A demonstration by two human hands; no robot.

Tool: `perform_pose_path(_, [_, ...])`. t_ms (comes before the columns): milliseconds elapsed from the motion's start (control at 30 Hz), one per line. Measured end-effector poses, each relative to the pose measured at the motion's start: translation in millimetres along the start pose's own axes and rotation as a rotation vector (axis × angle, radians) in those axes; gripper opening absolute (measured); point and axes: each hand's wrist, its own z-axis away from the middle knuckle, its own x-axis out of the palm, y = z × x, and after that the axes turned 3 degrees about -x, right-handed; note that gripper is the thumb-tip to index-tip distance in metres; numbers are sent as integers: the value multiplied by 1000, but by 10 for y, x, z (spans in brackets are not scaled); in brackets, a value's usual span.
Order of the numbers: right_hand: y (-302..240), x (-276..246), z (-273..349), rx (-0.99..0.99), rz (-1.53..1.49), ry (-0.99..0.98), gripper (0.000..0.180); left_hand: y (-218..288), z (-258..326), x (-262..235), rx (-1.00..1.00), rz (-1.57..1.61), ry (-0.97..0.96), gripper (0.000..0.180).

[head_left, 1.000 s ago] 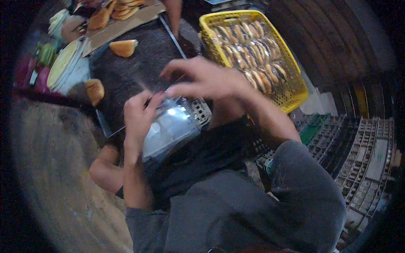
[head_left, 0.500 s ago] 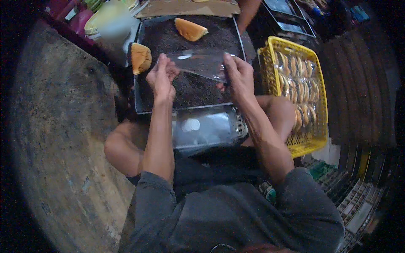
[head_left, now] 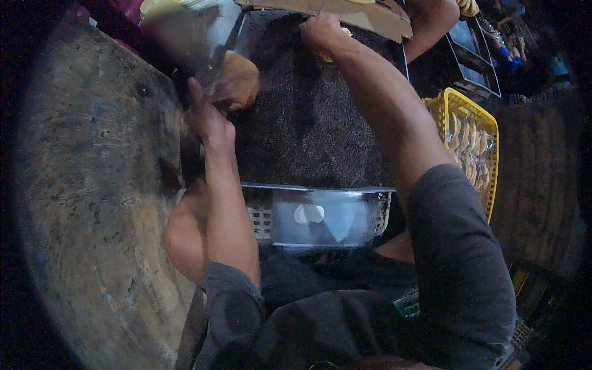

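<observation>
Both arms stretch out over the dark tray (head_left: 308, 123), its surface speckled with crumbs. The left hand (head_left: 206, 117) sits at the tray's left edge, fingers (head_left: 196, 92) pinched onto a clear plastic bag (head_left: 213, 46) that rises blurred toward the top of the view. Just beside that hand, seemingly right at the bag, lies a golden bun (head_left: 237, 80); whether it is inside the bag or only behind it, I cannot tell. The right hand (head_left: 320, 31) reaches to the far end of the tray, closed into a fist over a second bun (head_left: 330, 57), of which only a yellow sliver peeks out under the knuckles, right below the edge of a brown cardboard sheet (head_left: 364, 15).

Close to the body, at the tray's near rim, sits a shallow metal box (head_left: 320, 216) covered with shiny clear film. Off to the right stands a yellow plastic crate (head_left: 478, 114) packed with wrapped pastries. On the left spreads the worn, stained table (head_left: 92, 203). Another person's forearm (head_left: 431, 21) shows at the top, well apart from both hands.
</observation>
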Motion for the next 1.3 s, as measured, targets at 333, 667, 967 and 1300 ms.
perform_pose_path(333, [-398, 1064, 1349, 300, -603, 654, 51, 170, 231, 109, -36, -101, 56, 67])
perform_pose_path(667, [391, 297, 2539, 302, -1402, 445, 58, -9, 389, 17, 92, -289, -62, 73])
perform_pose_path(967, [545, -278, 3375, 134, -1817, 318, 63, 238, 1264, 488, 97, -441, -194, 67])
perform_pose_path(1300, [-466, -603, 3470, 190, -724, 1092, 32, -109, 1962, 569, -517, 215, -378, 70])
